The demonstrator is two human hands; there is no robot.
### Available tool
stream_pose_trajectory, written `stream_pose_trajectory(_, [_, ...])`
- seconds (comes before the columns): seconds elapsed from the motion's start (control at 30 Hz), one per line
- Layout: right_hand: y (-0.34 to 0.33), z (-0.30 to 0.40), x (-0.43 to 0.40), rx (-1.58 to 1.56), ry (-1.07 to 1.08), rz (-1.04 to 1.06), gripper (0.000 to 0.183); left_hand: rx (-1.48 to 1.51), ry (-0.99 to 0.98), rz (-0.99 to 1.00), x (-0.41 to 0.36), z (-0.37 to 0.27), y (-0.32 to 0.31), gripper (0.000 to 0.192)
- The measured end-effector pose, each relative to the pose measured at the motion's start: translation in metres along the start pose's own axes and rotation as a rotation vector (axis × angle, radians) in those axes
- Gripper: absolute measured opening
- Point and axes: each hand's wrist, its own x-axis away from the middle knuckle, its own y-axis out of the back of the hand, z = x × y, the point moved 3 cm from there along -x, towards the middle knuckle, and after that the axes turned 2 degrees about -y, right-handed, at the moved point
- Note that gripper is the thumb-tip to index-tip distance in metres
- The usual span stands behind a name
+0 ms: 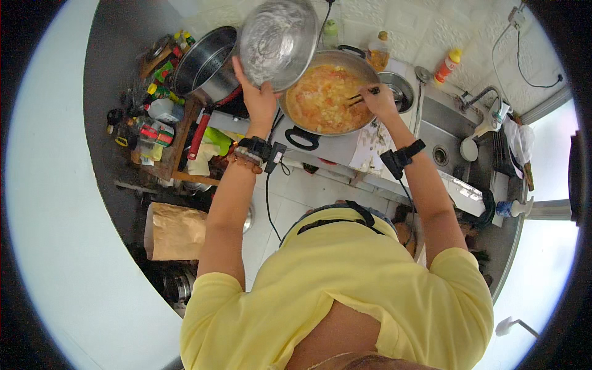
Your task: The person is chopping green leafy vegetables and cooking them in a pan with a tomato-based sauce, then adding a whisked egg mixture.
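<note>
My left hand [258, 102] grips the rim of a metal bowl [279, 44], which is tilted over the left edge of a two-handled wok [365, 62]. Whitish residue coats the bowl's inside. A pair of dark chopsticks [357, 99] is held in my right hand [380, 102], their tips in the orange-yellow soupy food [323, 104] that fills the wok. Pale and reddish pieces show in the food. My left fingertips are partly hidden behind the bowl.
A deep steamer pot [208, 64] stands left of the bowl, near a red-handled pan [200, 134]. Bottles crowd the left shelf. An oil bottle [378, 52] and a small metal bowl [398, 90] are right of the wok, before the sink [430, 134].
</note>
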Motion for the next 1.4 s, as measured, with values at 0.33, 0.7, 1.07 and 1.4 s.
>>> stream_pose_trajectory(0.33, [-0.013,0.032,0.010,-0.022,-0.097,0.238,0.030,0.481,0.354,-0.095,0.019,0.013,0.035,0.057])
stream_pose_trajectory(0.7, [0.056,0.141,0.101,-0.308,0.446,-0.062,0.014,0.364,0.356,-0.040,0.041,0.007,0.016,0.077])
stream_pose_trajectory(1.07, [-0.006,0.135,0.113,-0.346,0.529,0.065,0.012,0.491,0.384,0.008,0.050,0.016,-0.010,0.057])
stream_pose_trajectory(1.4, [-0.011,0.154,0.143,-0.185,0.895,0.109,0.022,0.540,0.433,-0.050,0.050,0.005,-0.013,0.048])
